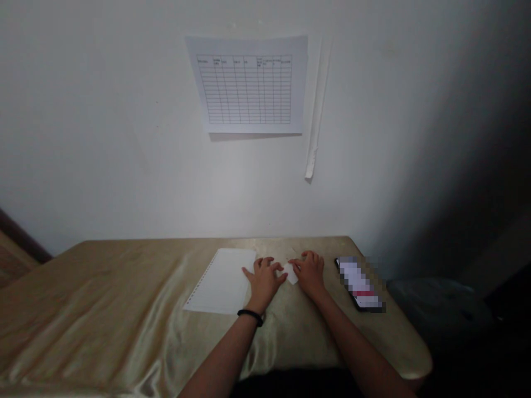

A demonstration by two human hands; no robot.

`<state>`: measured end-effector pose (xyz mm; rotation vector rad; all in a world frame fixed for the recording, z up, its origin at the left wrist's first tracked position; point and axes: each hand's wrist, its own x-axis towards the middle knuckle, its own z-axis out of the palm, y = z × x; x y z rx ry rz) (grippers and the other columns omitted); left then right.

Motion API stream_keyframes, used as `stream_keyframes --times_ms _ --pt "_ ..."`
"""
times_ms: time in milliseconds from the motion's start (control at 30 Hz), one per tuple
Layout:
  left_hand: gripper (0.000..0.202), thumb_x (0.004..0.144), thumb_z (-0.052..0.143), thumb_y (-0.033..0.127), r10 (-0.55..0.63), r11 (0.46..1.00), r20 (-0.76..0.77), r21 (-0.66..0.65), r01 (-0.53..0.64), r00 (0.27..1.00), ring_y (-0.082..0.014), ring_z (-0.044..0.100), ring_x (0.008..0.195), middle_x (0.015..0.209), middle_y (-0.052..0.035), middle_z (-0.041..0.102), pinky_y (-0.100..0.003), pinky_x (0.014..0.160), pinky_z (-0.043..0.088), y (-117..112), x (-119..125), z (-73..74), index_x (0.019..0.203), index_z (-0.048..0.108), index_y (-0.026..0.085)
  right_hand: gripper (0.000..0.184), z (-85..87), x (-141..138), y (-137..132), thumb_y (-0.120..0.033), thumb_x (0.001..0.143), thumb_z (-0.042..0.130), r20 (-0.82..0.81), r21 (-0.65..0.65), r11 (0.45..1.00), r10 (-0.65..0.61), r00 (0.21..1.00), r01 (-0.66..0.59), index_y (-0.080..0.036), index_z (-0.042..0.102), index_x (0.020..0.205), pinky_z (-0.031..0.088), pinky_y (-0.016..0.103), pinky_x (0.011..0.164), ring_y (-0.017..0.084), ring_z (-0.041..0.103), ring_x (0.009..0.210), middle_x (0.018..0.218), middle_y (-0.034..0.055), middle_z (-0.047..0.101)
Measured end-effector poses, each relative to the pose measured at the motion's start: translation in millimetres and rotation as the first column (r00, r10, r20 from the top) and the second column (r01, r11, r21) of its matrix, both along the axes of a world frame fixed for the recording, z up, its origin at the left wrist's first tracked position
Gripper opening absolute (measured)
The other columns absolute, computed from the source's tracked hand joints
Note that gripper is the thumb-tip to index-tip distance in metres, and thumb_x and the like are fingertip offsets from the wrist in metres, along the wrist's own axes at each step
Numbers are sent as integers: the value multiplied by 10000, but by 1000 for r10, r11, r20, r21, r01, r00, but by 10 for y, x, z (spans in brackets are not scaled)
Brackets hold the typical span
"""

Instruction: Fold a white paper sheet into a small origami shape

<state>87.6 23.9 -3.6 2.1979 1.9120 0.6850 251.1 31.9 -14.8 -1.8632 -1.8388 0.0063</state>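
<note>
A small piece of white paper [292,275] lies low over the cloth-covered table, between my two hands. My left hand [264,282], with a black band at the wrist, pinches its left side with thumb and forefinger; the little finger sticks out over a sheet of punched paper [222,282]. On the other side my right hand [310,275] has its fingers bent and closed at the small paper's upper right. Its fingertips partly cover the paper, and any writing or fold on it is too small to make out. The punched sheet lies flat, holes along its left edge.
A phone [360,287] with a lit, blurred screen rests right of my right arm. Wrinkled gold cloth [136,298] covers the table, which meets a white wall. A printed table sheet [249,88] and a narrow white strip [316,116] hang there.
</note>
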Motion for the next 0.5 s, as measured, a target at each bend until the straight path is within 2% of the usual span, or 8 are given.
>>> stream_keyframes --times_ms 267,500 --pt "206 833 696 480 -1 1000 -6 -15 1 1000 -359 374 1344 1364 -17 587 -835 1049 77 -19 6 22 1003 738 372 226 9 24 2 -315 938 598 -2 -5 993 -116 993 116 -376 750 1094 233 471 1026 280 407 1158 1169 99 537" --pt "349 792 704 572 -18 999 -71 -33 16 997 -363 357 1356 1396 -37 559 -818 1071 74 -51 38 55 1057 710 345 245 -51 88 36 -331 959 560 -30 -15 994 -106 994 106 -378 743 1114 283 409 988 266 437 1133 1189 87 538"
